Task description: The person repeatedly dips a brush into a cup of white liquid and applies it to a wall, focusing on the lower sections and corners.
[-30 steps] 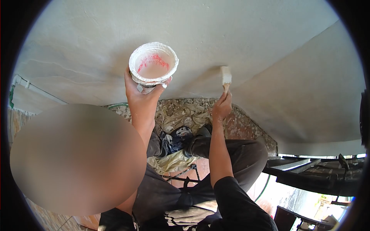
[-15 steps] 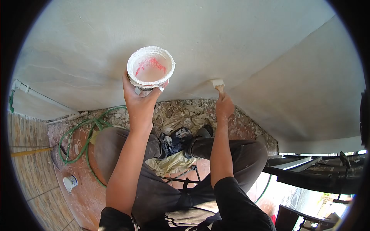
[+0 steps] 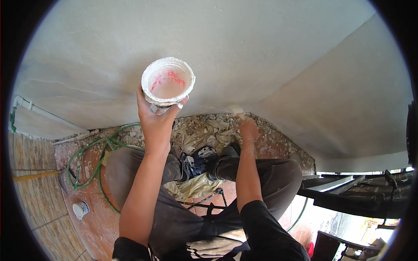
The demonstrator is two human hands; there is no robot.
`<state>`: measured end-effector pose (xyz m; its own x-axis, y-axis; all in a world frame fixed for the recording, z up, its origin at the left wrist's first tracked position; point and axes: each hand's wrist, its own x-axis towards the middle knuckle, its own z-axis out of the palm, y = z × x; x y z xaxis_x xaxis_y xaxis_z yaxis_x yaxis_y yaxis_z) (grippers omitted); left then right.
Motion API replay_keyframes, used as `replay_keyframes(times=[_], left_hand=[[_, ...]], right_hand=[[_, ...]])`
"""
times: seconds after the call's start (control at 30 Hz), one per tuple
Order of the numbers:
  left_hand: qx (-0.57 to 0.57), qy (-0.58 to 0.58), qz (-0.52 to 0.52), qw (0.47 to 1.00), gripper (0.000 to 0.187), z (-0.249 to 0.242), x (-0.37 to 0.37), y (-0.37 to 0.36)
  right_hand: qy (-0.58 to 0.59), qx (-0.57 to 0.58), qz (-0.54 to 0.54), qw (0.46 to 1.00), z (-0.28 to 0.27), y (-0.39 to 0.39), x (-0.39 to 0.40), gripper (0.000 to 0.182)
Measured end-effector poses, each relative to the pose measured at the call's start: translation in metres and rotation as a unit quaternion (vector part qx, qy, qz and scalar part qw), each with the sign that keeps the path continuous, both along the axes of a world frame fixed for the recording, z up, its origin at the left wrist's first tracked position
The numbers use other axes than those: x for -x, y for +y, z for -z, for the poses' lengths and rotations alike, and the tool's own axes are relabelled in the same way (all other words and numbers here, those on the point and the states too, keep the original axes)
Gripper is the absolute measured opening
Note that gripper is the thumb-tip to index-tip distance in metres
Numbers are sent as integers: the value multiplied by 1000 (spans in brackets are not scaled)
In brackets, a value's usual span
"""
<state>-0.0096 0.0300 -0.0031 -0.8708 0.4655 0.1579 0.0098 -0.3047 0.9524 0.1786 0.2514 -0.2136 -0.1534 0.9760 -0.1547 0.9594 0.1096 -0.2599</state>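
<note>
My left hand [image 3: 157,119] is wrapped round the base of a white-crusted container [image 3: 168,81], tilted so that its inside shows white with red streaks. A white smear marks my thumb. Lower and to the right, my right hand [image 3: 248,129] grips the handle of a brush [image 3: 237,110], whose pale head is against the bottom part of the white wall [image 3: 217,52]. The brush and the hand's fingers are slightly blurred.
A green hose [image 3: 91,163] lies coiled on the reddish floor at the left, near a small white tub [image 3: 80,209]. Crumpled sheeting [image 3: 209,135] and debris line the wall's foot. A white pipe [image 3: 52,112] runs along the left wall. Dark metal furniture [image 3: 357,195] stands at the right.
My right hand and the brush have moved down the wall and slightly left. My left hand and the container have shifted slightly down and left.
</note>
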Motion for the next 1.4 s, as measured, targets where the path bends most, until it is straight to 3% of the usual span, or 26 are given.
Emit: replay_keyframes(times=[0.1,0.17,0.2,0.27,0.3,0.37,0.4,0.47,0.5,0.57,0.6,0.67,0.7,0.77,0.8,0.87,1.0,1.03,1.1,1.23,1.4], left_hand=[[-2,-6,1,1000,74,3,0,1],[-1,-6,4,1000,74,4,1,1],[-1,-4,7,1000,75,3,0,1],[0,1,4,1000,75,1,-2,2],[3,9,3,1000,76,0,-3,2],[15,17,8,1000,76,5,-2,2],[22,23,12,999,76,6,-3,2],[18,37,15,999,78,5,-4,4],[15,45,12,999,79,5,-4,4],[45,94,-3,995,80,11,-2,7],[77,141,-21,987,81,15,-1,8],[99,169,-35,980,82,23,-2,9],[124,223,-38,966,82,22,-3,8],[163,300,-48,939,82,21,-4,6],[165,303,-48,937,82,21,-5,5],[183,315,-40,931,82,21,-5,4],[176,334,-42,925,84,20,-7,4],[179,338,-40,923,84,20,-8,5],[188,411,-43,891,83,19,-10,5],[190,441,-37,876,81,17,-16,7],[172,445,-43,878,81,20,-22,9]], right_hand=[[52,-122,54,990,-56,16,1,34],[188,-258,94,943,-90,24,-5,33],[187,-258,95,943,-92,32,-6,33],[377,-422,122,815,-88,51,-3,32],[379,-422,123,814,-78,57,1,32],[245,-237,79,937,-45,59,-1,39],[245,-235,87,937,-33,55,-11,39],[100,-127,35,986,-26,49,-25,39],[105,-129,37,985,-30,50,-28,39],[-86,23,-1,996,-36,52,-36,35],[-80,23,2,996,-42,53,-36,35],[-101,87,-101,986,-55,57,-30,35],[-95,86,-102,986,-64,62,-27,35],[-28,154,-321,934,-83,70,-20,37],[-24,155,-322,934,-105,63,-17,37],[121,251,-324,904,-176,37,-16,35],[433,156,-251,852,-259,-24,-35,26],[438,158,-248,850,-271,-34,-39,26],[552,81,-211,802,-287,-48,-47,23],[592,53,-224,772,-306,-64,-51,20],[500,77,-298,810,-299,-71,-44,18]])
